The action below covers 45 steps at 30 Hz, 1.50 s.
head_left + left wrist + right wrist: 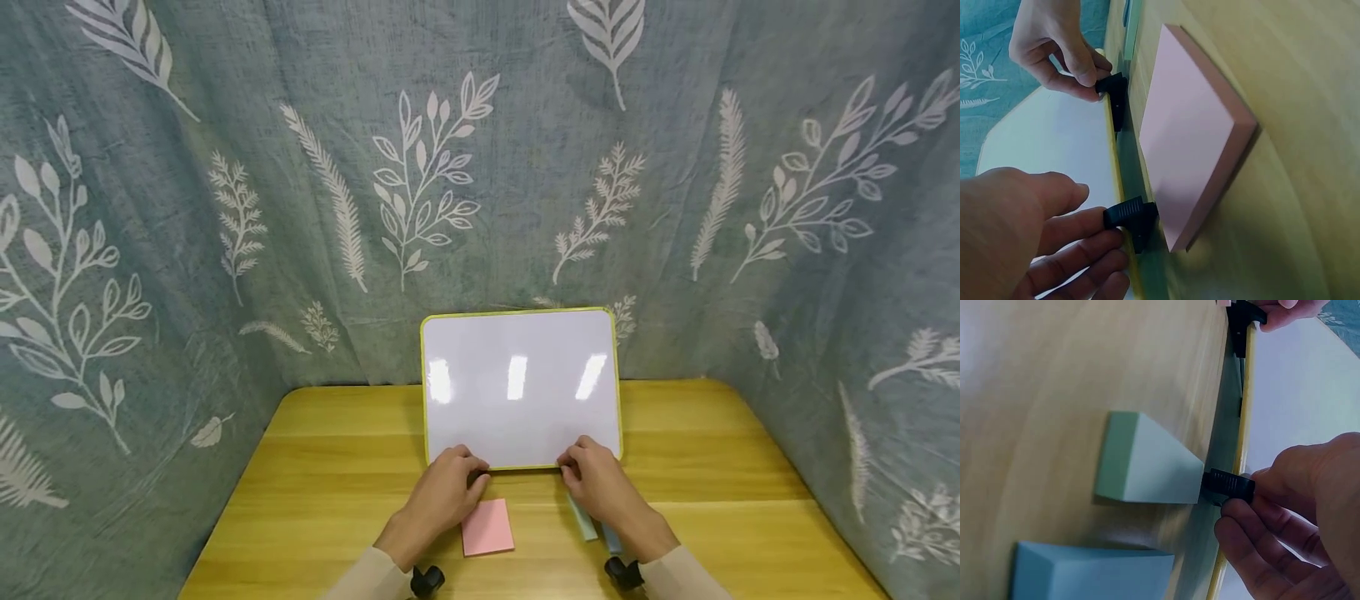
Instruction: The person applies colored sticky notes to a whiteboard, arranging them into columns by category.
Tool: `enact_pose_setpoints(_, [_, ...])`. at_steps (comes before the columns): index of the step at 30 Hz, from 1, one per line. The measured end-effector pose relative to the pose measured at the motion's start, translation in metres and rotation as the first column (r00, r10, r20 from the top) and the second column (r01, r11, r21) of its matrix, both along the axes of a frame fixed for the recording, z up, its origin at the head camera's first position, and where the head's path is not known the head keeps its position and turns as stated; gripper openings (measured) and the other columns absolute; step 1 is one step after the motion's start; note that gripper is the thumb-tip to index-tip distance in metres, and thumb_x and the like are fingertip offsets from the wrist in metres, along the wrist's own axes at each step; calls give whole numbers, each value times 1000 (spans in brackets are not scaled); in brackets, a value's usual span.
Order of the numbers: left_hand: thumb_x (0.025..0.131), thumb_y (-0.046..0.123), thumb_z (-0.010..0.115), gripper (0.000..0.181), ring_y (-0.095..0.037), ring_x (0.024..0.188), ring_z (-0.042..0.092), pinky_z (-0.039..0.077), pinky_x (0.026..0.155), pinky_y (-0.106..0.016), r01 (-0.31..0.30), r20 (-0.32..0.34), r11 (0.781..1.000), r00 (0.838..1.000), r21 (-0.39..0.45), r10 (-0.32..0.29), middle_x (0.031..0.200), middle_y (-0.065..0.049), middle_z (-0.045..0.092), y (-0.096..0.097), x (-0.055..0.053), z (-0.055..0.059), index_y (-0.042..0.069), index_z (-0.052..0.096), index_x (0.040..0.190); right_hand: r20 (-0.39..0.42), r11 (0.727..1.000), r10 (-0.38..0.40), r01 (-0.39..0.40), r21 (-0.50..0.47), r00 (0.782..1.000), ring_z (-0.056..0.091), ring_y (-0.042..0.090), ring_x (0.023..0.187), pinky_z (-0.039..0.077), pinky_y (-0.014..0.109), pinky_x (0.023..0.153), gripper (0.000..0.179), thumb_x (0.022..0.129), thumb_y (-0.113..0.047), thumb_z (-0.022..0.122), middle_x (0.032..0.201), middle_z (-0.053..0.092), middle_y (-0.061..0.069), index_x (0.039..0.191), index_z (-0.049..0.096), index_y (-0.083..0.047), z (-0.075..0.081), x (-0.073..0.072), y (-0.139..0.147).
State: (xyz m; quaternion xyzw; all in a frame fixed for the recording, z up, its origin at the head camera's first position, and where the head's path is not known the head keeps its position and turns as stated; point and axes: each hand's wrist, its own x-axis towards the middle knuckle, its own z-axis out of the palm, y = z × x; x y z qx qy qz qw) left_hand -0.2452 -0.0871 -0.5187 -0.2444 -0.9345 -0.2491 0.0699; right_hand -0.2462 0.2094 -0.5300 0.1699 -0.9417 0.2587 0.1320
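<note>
A whiteboard (521, 417) with a yellow frame stands on the table near the curtain. Black stand feet sit at its bottom edge. My left hand (446, 493) is at the bottom left; its index fingertip touches the left black foot (1132, 215), while the thumb (1063, 192) is held apart from it. At the bottom right, my right hand (596, 483) pinches the other black foot (1229, 484) between thumb and index finger. A pink sticky note pad (487, 527) lies by my left hand. Beneath my right hand are a green pad (1159, 464) and a blue pad (1094, 575), partly hidden in the head view.
The wooden table (330, 500) extends to both sides of the board. A grey-green curtain (510, 250) with white leaf prints hangs behind it and along the left and right sides. Black wrist camera mounts (427, 581) show below my hands.
</note>
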Motion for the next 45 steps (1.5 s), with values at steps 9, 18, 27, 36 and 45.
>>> enact_pose_setpoints(9, [111, 21, 81, 21, -20, 105, 75, 66, 95, -39, 16, 6, 1000, 1000, 9, -16, 113, -3, 81, -2, 3, 2, 8, 90, 124, -47, 1000, 9, -9, -5, 999, 68, 9, 80, 61, 22, 72, 7, 98, 4, 87, 94, 69, 1, 99, 86, -3, -1, 4, 4])
enact_pose_setpoints(18, [114, 24, 78, 25, -21, 109, 75, 66, 98, -41, 22, 57, 1000, 998, -5, -22, 118, -3, 81, -8, 11, 8, 9, 89, 129, -17, 999, 29, -29, -20, 999, 65, 4, 79, 59, 20, 70, 9, 101, 3, 84, 93, 69, -1, 97, 86, -5, 1, 7, 1])
enact_pose_setpoints(27, [113, 26, 80, 31, -21, 113, 74, 65, 101, -40, 49, 85, 999, 995, -13, -48, 123, -5, 80, -3, 22, 5, 7, 86, 136, 32, 1000, 12, -12, -8, 999, 61, 1, 78, 57, 19, 70, 8, 103, 0, 83, 93, 69, -1, 96, 86, -4, 2, 15, 8])
enact_pose_setpoints(36, [110, 30, 83, 45, -22, 119, 72, 64, 106, -40, 95, 48, 995, 994, -37, -93, 133, -7, 77, -10, 25, 3, 5, 78, 147, -16, 999, 33, -33, 22, 999, 59, 1, 80, 56, 21, 71, 8, 103, -2, 84, 93, 69, -3, 97, 86, -8, 2, 13, 10])
enact_pose_setpoints(45, [106, 28, 89, 48, -21, 122, 72, 64, 105, -38, 121, 57, 993, 991, 10, -121, 142, -6, 71, -28, 32, -3, 8, 74, 147, -70, 998, 25, -20, 65, 997, 68, 6, 85, 62, 26, 76, 4, 103, -8, 88, 100, 72, -4, 104, 88, -13, 1, 15, 7])
